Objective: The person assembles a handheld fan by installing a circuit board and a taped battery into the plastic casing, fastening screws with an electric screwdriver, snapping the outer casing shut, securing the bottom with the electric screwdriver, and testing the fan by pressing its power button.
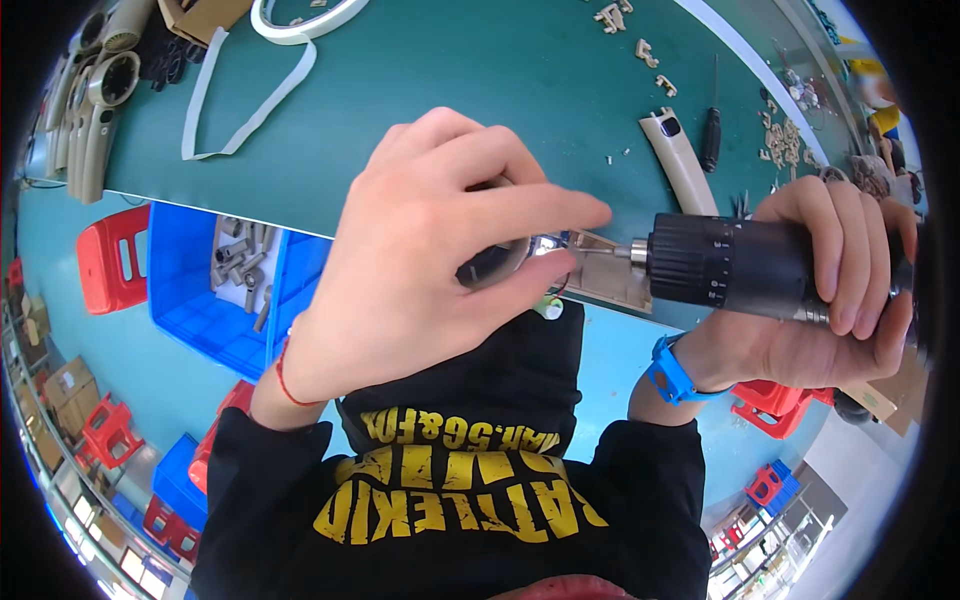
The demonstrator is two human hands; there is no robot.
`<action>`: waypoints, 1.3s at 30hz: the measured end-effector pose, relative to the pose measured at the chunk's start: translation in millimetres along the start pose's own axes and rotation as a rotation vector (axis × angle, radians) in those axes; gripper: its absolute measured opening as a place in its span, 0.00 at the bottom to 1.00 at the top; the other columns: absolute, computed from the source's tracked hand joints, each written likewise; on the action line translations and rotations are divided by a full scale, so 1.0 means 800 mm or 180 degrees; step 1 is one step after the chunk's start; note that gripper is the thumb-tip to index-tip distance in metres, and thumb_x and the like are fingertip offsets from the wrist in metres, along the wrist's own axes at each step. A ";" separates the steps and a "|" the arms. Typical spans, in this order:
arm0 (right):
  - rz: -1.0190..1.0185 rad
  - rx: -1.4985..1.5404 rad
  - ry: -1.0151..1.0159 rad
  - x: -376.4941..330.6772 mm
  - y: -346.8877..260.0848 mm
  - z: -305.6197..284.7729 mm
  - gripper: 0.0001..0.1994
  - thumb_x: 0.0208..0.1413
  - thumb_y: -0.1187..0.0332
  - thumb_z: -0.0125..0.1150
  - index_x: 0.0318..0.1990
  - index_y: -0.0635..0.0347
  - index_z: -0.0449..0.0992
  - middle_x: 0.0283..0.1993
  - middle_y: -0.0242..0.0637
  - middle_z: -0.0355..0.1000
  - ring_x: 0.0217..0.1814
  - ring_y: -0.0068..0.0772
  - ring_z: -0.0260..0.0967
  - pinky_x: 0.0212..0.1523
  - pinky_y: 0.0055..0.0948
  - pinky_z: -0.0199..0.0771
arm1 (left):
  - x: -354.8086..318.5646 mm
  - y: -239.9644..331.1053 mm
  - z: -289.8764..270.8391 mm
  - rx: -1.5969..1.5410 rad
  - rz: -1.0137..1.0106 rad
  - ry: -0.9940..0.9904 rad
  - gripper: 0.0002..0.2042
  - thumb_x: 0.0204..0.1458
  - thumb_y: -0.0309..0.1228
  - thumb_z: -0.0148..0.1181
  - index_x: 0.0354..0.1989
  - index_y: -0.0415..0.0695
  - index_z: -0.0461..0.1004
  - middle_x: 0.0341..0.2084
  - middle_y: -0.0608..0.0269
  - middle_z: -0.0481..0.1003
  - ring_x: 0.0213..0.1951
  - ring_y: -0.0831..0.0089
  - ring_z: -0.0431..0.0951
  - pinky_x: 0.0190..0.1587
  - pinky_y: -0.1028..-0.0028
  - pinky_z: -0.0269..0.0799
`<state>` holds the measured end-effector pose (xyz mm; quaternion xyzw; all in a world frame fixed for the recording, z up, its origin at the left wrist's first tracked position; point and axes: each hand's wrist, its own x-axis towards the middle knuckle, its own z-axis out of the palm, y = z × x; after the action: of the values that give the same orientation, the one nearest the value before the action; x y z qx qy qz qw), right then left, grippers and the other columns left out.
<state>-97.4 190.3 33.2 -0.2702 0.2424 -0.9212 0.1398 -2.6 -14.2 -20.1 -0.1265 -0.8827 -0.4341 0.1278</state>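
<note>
Thumb and forefinger of the left hand (425, 225) stand slightly parted, the other fingers curled around one dark, round-mouthed piece (484, 268), mostly hidden. The right hand (835, 270) closes round one black cylindrical power screwdriver (730, 262), its bit (608, 250) pointing at that gap. Ahead of it lie one curved beige handle (682, 165) and one black-handled screwdriver (711, 140). Beneath the left hand runs the near edge of the green bench (500, 80); beyond, its surface stretches to one white ring (285, 37)

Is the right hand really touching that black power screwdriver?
Touching. The head view shows the right hand wrapped around the body of the black power screwdriver, with no gap.
</note>
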 end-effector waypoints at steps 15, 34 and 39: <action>0.0279 -0.0622 0.0080 -0.010 -0.031 -0.012 0.11 0.45 0.70 0.66 0.34 0.55 0.70 0.18 0.25 0.67 0.21 0.18 0.68 0.37 0.22 0.69 | -0.001 -0.003 0.005 -0.0104 0.0011 0.0211 0.12 0.32 0.21 0.71 0.29 0.49 0.84 0.28 0.71 0.74 0.35 0.70 0.71 0.36 0.72 0.68; 0.0445 -0.1319 -0.0318 -0.017 -0.014 0.023 0.11 0.40 0.64 0.71 0.25 0.49 0.70 0.24 0.28 0.71 0.25 0.21 0.70 0.36 0.23 0.71 | 0.000 -0.007 -0.009 0.0251 0.0092 -0.0177 0.27 0.26 0.28 0.77 0.44 0.49 0.80 0.38 0.66 0.75 0.41 0.61 0.72 0.43 0.66 0.71; -0.0309 -0.1186 -0.0333 -0.027 0.021 0.018 0.14 0.45 0.63 0.70 0.35 0.52 0.70 0.26 0.30 0.71 0.27 0.22 0.69 0.41 0.22 0.68 | -0.001 -0.006 -0.007 0.0180 0.0107 -0.0123 0.26 0.27 0.27 0.76 0.43 0.49 0.80 0.38 0.66 0.75 0.41 0.62 0.72 0.43 0.66 0.71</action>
<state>-69.5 178.9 26.1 -0.3502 0.3877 -0.8508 0.0552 -2.6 -21.6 -21.0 -0.1460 -0.8947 -0.4042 0.1215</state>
